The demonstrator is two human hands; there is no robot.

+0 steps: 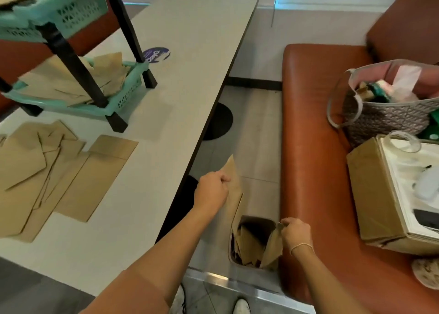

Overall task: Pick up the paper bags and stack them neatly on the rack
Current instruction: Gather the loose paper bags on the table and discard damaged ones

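Note:
My left hand (212, 190) grips a flat brown paper bag (234, 188) lifted upright beside the table's edge. My right hand (295, 231) pinches another brown bag (273, 248) at its top, inside an open container (234, 256) on the floor that holds more folded bags. Several flat paper bags (59, 178) lie spread on the grey table (190, 64) at the left. The teal rack (118, 98) with black legs stands at the table's far left; its lower shelf holds a pile of paper bags (71, 85).
An orange bench (313, 147) runs along the right, carrying a patterned tote bag (384, 114) and a cardboard box (373, 195) with white items. A round purple sticker (156, 55) lies on the table. My white shoes (241, 306) show at the bottom.

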